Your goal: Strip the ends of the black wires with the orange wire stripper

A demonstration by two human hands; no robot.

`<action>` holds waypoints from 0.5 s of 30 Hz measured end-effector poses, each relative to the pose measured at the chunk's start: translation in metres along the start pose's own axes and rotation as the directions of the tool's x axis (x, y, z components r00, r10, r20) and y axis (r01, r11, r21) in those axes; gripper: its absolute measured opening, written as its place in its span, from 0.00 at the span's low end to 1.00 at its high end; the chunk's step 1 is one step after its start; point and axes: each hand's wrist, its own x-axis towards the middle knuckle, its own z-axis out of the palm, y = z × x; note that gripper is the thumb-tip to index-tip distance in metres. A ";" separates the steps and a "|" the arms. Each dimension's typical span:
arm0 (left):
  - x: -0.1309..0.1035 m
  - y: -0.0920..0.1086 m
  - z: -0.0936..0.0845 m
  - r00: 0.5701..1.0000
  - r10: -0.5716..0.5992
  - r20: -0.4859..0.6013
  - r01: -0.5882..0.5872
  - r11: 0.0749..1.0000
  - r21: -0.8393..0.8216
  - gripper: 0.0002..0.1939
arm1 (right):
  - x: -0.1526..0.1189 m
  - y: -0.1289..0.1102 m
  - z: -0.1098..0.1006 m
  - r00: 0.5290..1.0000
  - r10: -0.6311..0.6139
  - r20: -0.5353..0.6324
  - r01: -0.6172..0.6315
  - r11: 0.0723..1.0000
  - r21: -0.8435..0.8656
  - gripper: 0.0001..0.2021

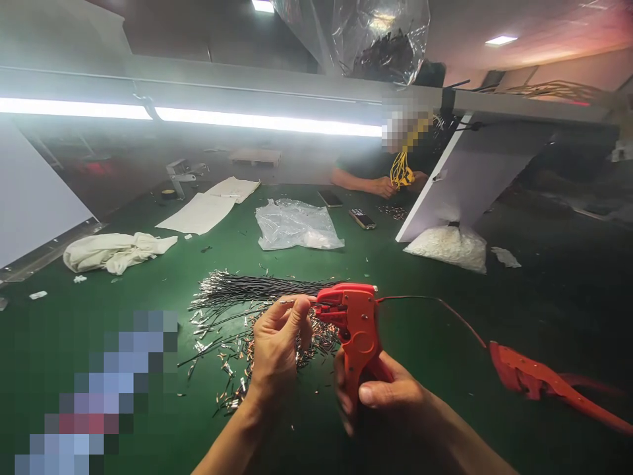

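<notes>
My right hand [395, 394] is wrapped round the handles of a red wire stripper [362, 320], whose jaws point left. A thin wire [287, 302] with a silvery end is pinched between the thumb and fingers of my left hand [277, 346], close to those jaws. How far the wire reaches into the jaws I cannot tell. Behind both hands lies a bundle of black wires [257, 287] with metal terminals at the left ends. Below it, loose scraps of cut wire [237, 389] are scattered, partly hidden by my left hand. A thin dark wire [420, 297] runs right from behind the stripper.
Another red hand tool [531, 373] lies at right. Farther back are a clear plastic bag [297, 224], two phones [363, 219], papers [202, 210], a white cloth [116, 251] and a bag of white pieces [450, 247]. Across the table, a co-worker's hand [383, 187] holds yellow wires [401, 168].
</notes>
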 end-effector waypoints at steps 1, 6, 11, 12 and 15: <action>0.000 0.000 0.000 1.000 0.002 0.001 -0.002 1.000 0.005 0.17 | 0.000 0.000 0.000 1.000 0.000 -0.001 0.000 1.000 -0.002 0.14; -0.001 0.000 0.002 1.000 0.003 0.009 -0.003 0.999 0.037 0.17 | 0.002 -0.002 0.001 1.000 -0.003 0.009 0.003 1.000 -0.025 0.13; -0.001 -0.001 0.000 0.999 0.037 0.008 -0.037 0.997 0.063 0.18 | 0.003 -0.002 0.002 1.000 0.000 0.005 0.000 1.000 -0.005 0.12; -0.001 -0.001 0.000 0.999 0.046 0.008 -0.047 0.997 0.068 0.18 | 0.003 -0.002 0.001 1.000 0.003 0.009 -0.003 1.000 0.005 0.12; 0.000 -0.003 -0.002 0.997 0.071 0.013 -0.071 0.994 0.080 0.16 | 0.002 0.001 0.001 1.000 0.011 0.023 -0.012 1.000 0.029 0.12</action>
